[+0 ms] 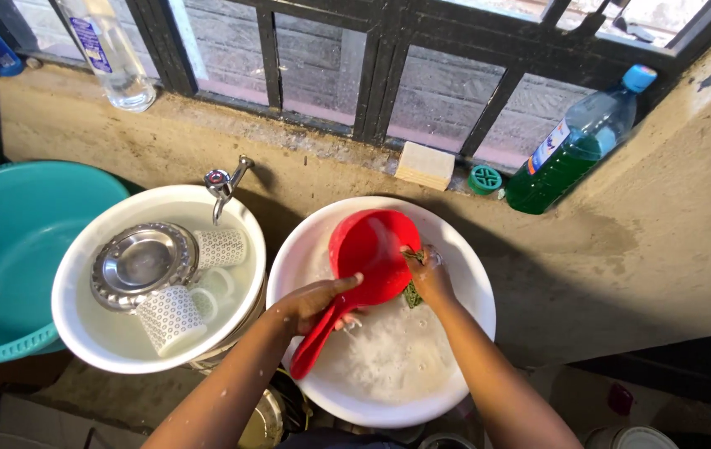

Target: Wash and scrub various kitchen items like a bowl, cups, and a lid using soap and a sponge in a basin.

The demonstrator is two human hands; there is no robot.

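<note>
1. Head view: the left hand (pixel 312 301) is clamped on the handle of a red scoop (pixel 369 254) over a white basin (pixel 468 274) of soapy water.
2. The right hand (pixel 428 278) grips a green scrubber (pixel 413 293) against the scoop's bowl.
3. Beside it, another white basin (pixel 81 333) holds a metal plate (pixel 141 262) and patterned cups (pixel 170 318).

Left hand (pixel 314 303) grip closed, thumb extended; right hand (pixel 430 278) fingers curled, wet

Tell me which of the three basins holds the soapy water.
The right white basin, where both hands work on the red scoop. The middle white basin under the tap holds patterned mugs and a steel plate; the teal basin sits far left.
</note>
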